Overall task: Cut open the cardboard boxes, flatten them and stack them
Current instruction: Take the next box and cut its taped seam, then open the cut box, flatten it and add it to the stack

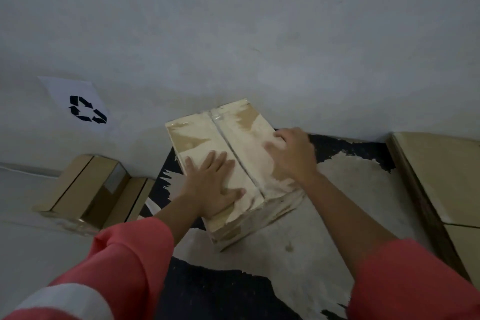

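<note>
**Taped cardboard box, seen from above, before it is opened.** Nearest you, both coral sleeves (124, 254) reach forward to the taped box (197, 138), which stands on the worn floor (324, 215) directly ahead.

Your left hand (215, 184) lies flat on the box's left top flap, fingers straight and spread, thumb close to the centre seam (233, 156); it holds nothing. Your right hand (291, 153) rests on the right flap near the box's right edge. It is motion-blurred, but the fingers appear spread on the surface with nothing in them. No cutter shows in either hand.

The seam looks still closed under glossy tape, so the box is judged uncut.

- **Crushing:** downward pressure on sealed flaps could buckle the top inward instead of opening it.
- **Slipping:** a palm may skid on the slick tape, or the box may shift on the floor under uneven pushing.
- **Tearing:** pulling the flaps apart by hand would likely rip the board raggedly and spoil a flat fold.

Left of the box, brown cardboard (83, 187) leans by the wall (233, 34). Right of the box, large cardboard sheets (441, 171) lie well apart from it. Beyond and left of the box hangs a recycling sign (78, 104).
</note>
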